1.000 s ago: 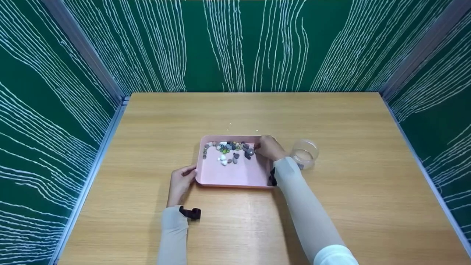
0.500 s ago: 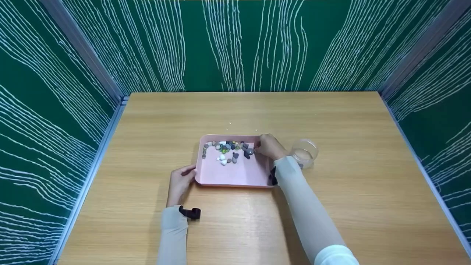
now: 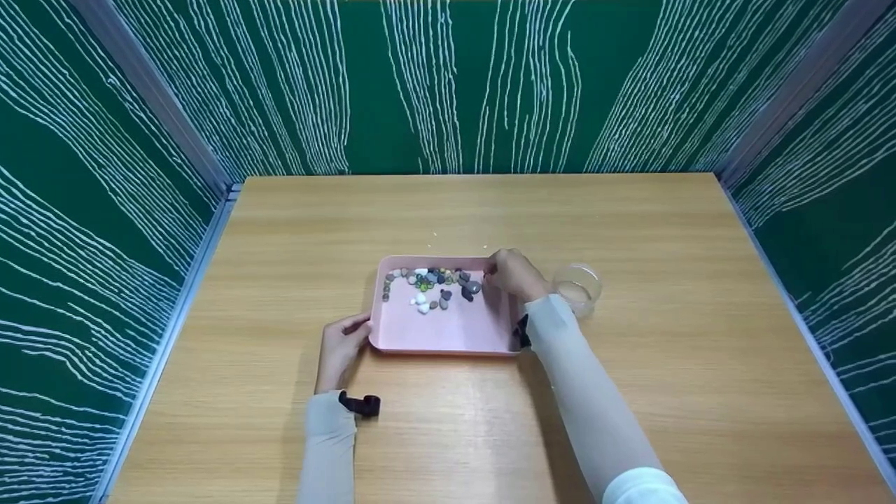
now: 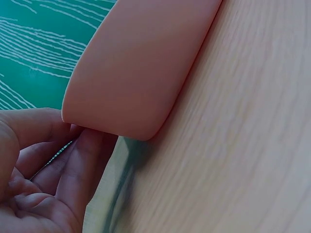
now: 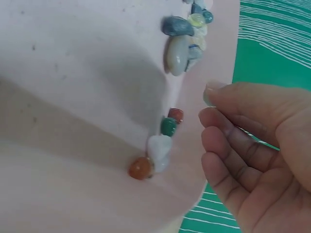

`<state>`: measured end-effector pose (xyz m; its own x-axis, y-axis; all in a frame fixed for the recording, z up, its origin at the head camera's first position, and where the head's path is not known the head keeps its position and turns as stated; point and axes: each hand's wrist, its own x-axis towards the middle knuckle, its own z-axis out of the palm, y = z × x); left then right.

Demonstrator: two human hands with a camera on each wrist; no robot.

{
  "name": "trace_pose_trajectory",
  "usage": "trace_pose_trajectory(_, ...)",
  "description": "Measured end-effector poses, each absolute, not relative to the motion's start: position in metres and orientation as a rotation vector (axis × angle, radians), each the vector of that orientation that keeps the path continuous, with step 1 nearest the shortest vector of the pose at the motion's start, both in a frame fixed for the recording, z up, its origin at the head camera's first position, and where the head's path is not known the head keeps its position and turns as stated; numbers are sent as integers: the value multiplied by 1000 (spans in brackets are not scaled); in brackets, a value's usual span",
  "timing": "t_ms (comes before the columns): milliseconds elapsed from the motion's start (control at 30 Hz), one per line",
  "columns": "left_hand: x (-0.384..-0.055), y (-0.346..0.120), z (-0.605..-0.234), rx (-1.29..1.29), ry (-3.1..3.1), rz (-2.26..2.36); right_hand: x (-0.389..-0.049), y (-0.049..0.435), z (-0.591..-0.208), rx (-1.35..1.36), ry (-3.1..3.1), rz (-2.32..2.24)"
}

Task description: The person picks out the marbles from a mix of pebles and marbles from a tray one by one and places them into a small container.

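A shallow pink tray [image 3: 444, 334] lies on the table, with several pebbles in rows and clusters towards its back. My left hand [image 3: 343, 348] pinches the tray's left front corner; in the left wrist view the fingers meet its pink wall [image 4: 131, 73]. Over the back right part of the tray, my right hand [image 5: 257, 145] has thumb and index finger together on a small greenish pebble [image 5: 208, 99], mostly hidden. Beside these fingers, along the tray's wall, sit a red-brown pebble [image 5: 176, 115], a green pebble [image 5: 168, 126], a white pebble [image 5: 159, 145] and an orange-brown pebble [image 5: 141, 168].
A clear round container [image 3: 578, 287] stands just right of the tray, partly behind the right wrist. Tiny pale bits [image 3: 435, 234] lie on the wooden table [image 3: 665, 336] behind the tray. Green panels [image 3: 392, 84] with white lines enclose the back and sides.
My right hand shifts very slightly at the tray's back right, its wrist rising a little. The left hand keeps its place on the tray, and the pebbles in view look unchanged.
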<state>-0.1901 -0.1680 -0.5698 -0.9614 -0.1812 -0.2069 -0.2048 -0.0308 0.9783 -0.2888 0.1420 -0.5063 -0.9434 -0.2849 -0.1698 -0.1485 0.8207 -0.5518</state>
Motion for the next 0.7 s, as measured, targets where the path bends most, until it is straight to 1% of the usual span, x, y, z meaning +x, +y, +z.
trace_pose_trajectory(233,-190,-167,-567,-474,2156,2184,-287,146,-495,-287,2731,-827)
trace_pose_trajectory(467,-189,-167,-565,-474,2184,2183,-284,152,-482,-347,2709,-866)
trace_pose_trajectory(700,-190,-167,-567,-490,2178,2163,-280,159,-471,-218,2638,-918)
